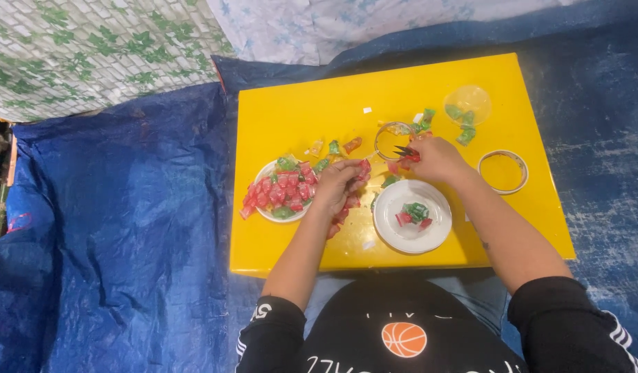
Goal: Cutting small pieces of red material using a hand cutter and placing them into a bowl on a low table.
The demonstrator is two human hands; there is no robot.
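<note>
Both of my hands are over the yellow table (298,117). My left hand (339,185) is curled, and its fingers pinch a red candy (364,166) by its wrapper. My right hand (435,159) is closed around small scissors (404,150). The blades point left, toward the candy. I cannot tell if the blades are open.

Nearest to me is the front edge of the table. Just behind that edge sits a white plate (411,217) with a few red and green bits on it. It lies under my right wrist, close to the edge.

To the left is another white plate (265,213). It is full of red and green candies (286,188). Some hang over its left rim. It sits near the left edge of the table.

To the right of my right arm lies a ring (502,171), alone, with bare yellow all around it.

Farther away, a second ring (386,138) touches my right hand. Loose candies lie beside it. At the far right is a clear round lid (467,103) with green wrappers (465,126) on it.

The far left part of the table is bare. Blue tarp (125,228) lies all around the table.
</note>
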